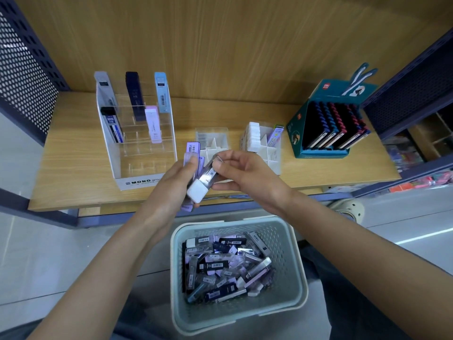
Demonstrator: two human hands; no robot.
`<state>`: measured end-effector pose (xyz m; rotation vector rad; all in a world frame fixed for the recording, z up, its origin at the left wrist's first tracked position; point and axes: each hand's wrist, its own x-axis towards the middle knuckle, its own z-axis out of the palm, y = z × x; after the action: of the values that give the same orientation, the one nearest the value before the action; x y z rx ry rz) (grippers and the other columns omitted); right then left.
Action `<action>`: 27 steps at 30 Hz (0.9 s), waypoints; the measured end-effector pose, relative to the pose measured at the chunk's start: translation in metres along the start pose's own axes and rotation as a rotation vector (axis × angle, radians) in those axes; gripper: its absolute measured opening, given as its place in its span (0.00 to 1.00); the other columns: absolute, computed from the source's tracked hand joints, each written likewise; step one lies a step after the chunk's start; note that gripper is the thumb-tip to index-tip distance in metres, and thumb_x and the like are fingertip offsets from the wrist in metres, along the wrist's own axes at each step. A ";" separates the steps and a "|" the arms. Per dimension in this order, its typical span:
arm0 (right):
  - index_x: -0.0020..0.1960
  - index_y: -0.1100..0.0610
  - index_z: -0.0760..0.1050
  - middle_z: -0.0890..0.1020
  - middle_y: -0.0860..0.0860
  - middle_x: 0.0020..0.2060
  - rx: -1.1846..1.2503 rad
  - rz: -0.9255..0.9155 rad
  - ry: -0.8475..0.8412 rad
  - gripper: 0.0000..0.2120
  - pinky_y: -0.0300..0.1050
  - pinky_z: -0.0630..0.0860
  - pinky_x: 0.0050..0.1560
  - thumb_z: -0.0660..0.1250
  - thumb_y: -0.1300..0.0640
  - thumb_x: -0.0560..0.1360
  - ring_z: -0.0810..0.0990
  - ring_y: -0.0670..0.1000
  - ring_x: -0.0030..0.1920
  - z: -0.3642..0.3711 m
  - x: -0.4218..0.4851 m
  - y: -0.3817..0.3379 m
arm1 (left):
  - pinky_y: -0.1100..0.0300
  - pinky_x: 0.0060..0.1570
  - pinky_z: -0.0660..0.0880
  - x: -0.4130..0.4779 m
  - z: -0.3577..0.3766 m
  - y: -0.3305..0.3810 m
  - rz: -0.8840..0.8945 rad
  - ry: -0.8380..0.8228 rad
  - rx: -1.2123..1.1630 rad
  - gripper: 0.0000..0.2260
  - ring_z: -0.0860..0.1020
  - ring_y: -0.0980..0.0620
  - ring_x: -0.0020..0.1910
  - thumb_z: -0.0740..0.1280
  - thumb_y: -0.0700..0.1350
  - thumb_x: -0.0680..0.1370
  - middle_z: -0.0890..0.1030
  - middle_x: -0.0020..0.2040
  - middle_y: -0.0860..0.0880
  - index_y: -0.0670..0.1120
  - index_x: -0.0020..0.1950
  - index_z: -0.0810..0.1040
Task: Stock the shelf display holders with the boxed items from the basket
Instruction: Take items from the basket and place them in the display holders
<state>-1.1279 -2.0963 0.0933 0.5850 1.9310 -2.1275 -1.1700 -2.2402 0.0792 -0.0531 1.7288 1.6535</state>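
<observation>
My left hand [171, 182] grips a bunch of slim purple boxes [192, 153] above the shelf's front edge. My right hand [245, 175] pinches one clear box with a white cap [202, 185], held against that bunch. Below them a pale green basket [291, 261] holds several boxed items [220, 263] in black, blue and lilac. On the wooden shelf [73, 168] stands a tiered clear acrylic holder [144, 153] with a few boxes upright in it. Two small white divided holders [213, 143] [267, 150] stand just behind my hands.
A teal cardboard display [328, 128] of dark notebooks stands at the shelf's right. Perforated dark metal side panels [22, 77] frame the shelf on both sides. A light shoe [348, 209] shows on the floor under the shelf's right part.
</observation>
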 end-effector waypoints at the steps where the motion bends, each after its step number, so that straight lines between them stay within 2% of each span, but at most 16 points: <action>1: 0.51 0.62 0.72 0.79 0.56 0.42 0.035 0.008 -0.008 0.03 0.36 0.80 0.44 0.61 0.63 0.79 0.80 0.48 0.38 0.001 -0.001 0.001 | 0.63 0.28 0.65 0.000 0.001 -0.001 0.017 0.018 0.013 0.15 0.70 0.54 0.26 0.54 0.58 0.80 0.75 0.29 0.51 0.50 0.47 0.74; 4: 0.53 0.63 0.71 0.80 0.54 0.42 0.226 0.035 0.053 0.05 0.36 0.80 0.45 0.61 0.61 0.79 0.81 0.46 0.39 -0.003 -0.004 0.004 | 0.63 0.31 0.67 0.000 0.000 -0.003 0.072 0.038 0.011 0.17 0.71 0.55 0.25 0.52 0.59 0.80 0.74 0.28 0.51 0.48 0.48 0.73; 8: 0.52 0.61 0.72 0.79 0.50 0.39 0.339 0.075 0.301 0.07 0.35 0.80 0.41 0.65 0.59 0.77 0.81 0.45 0.36 -0.009 -0.012 0.015 | 0.67 0.27 0.69 0.000 0.004 -0.006 0.112 0.062 0.003 0.15 0.71 0.56 0.27 0.53 0.55 0.81 0.74 0.31 0.51 0.46 0.48 0.72; 11: 0.57 0.65 0.70 0.81 0.54 0.39 0.306 0.058 0.253 0.11 0.37 0.80 0.42 0.65 0.64 0.76 0.81 0.48 0.36 -0.003 -0.021 0.024 | 0.67 0.28 0.69 0.002 0.010 -0.009 0.134 0.078 0.055 0.13 0.72 0.56 0.27 0.54 0.54 0.81 0.74 0.33 0.50 0.46 0.51 0.71; 14: 0.55 0.61 0.70 0.79 0.60 0.45 0.087 0.050 0.092 0.12 0.40 0.81 0.43 0.67 0.68 0.74 0.80 0.53 0.40 0.005 -0.030 0.027 | 0.67 0.30 0.71 0.003 0.015 -0.010 0.165 0.101 0.086 0.12 0.73 0.56 0.31 0.55 0.52 0.81 0.74 0.37 0.51 0.46 0.45 0.71; 16: 0.52 0.59 0.73 0.79 0.60 0.46 -0.065 0.026 -0.044 0.10 0.41 0.81 0.44 0.67 0.69 0.74 0.79 0.54 0.43 0.007 -0.033 0.030 | 0.68 0.28 0.72 0.003 0.019 -0.011 0.160 0.101 0.102 0.12 0.73 0.54 0.31 0.55 0.51 0.81 0.74 0.37 0.50 0.46 0.44 0.70; 18: 0.52 0.58 0.75 0.79 0.57 0.48 -0.048 0.051 -0.097 0.08 0.40 0.81 0.44 0.66 0.68 0.75 0.80 0.53 0.44 0.003 -0.034 0.031 | 0.68 0.27 0.71 0.003 0.021 -0.011 0.161 0.107 0.122 0.12 0.72 0.54 0.31 0.55 0.52 0.81 0.73 0.36 0.50 0.46 0.43 0.70; 21: 0.54 0.58 0.77 0.81 0.55 0.47 0.071 0.098 0.012 0.08 0.36 0.78 0.44 0.64 0.64 0.77 0.81 0.48 0.42 -0.017 -0.030 0.031 | 0.62 0.33 0.69 0.004 0.019 -0.009 0.169 0.127 0.146 0.13 0.71 0.54 0.31 0.54 0.53 0.81 0.73 0.36 0.51 0.46 0.44 0.70; 24: 0.54 0.62 0.77 0.80 0.51 0.39 0.232 0.100 0.190 0.08 0.33 0.76 0.41 0.64 0.63 0.76 0.78 0.45 0.39 -0.035 -0.027 0.033 | 0.58 0.35 0.69 0.004 0.020 -0.010 0.153 0.100 0.119 0.13 0.70 0.53 0.30 0.53 0.53 0.81 0.74 0.36 0.50 0.46 0.45 0.69; 27: 0.57 0.67 0.73 0.81 0.53 0.37 0.339 0.093 0.188 0.11 0.35 0.79 0.42 0.65 0.66 0.75 0.81 0.47 0.37 -0.033 -0.028 0.038 | 0.58 0.35 0.71 0.004 0.024 -0.012 0.152 0.084 0.113 0.12 0.72 0.56 0.28 0.53 0.53 0.81 0.75 0.38 0.52 0.46 0.47 0.70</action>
<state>-1.0825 -2.0716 0.0690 0.9483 1.5958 -2.4310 -1.1556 -2.2194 0.0695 0.0647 1.9287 1.6790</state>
